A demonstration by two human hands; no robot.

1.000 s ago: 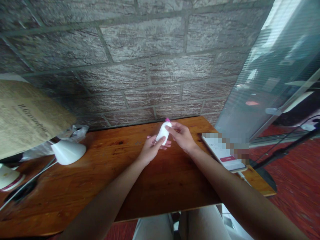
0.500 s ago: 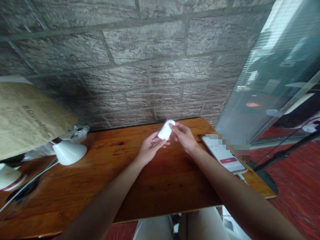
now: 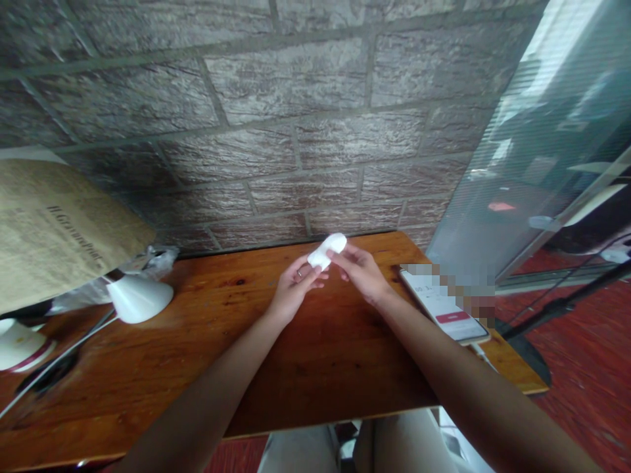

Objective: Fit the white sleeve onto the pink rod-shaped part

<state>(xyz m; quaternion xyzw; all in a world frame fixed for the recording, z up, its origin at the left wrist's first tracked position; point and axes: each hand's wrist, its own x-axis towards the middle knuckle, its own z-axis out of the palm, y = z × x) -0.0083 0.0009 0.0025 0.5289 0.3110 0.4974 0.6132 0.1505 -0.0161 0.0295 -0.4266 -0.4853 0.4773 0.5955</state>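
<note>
Above the wooden table (image 3: 315,368), both hands grip one small white object (image 3: 326,252). It looks soft and rounded, bulging at its upper right end and narrower in the middle; its exact kind cannot be made out. My left hand (image 3: 294,284), with a ring on one finger, pinches the lower left end between thumb and fingers. At the upper right end, my right hand (image 3: 363,270) presses its thumb on the near face, with the fingers curled behind. Part of the object is hidden by the fingertips.
To the right lies a phone (image 3: 446,309) showing a timer, with a white cable. A white cone-shaped lamp (image 3: 140,299), a paper cup (image 3: 22,347) and a brown paper bag (image 3: 64,230) stand left. A stone-patterned wall (image 3: 266,144) rises behind the table.
The white object has tilted and now shows a narrower middle with a rounded upper end. My right thumb has slid down and left onto its face; my left hand has shifted slightly left.
</note>
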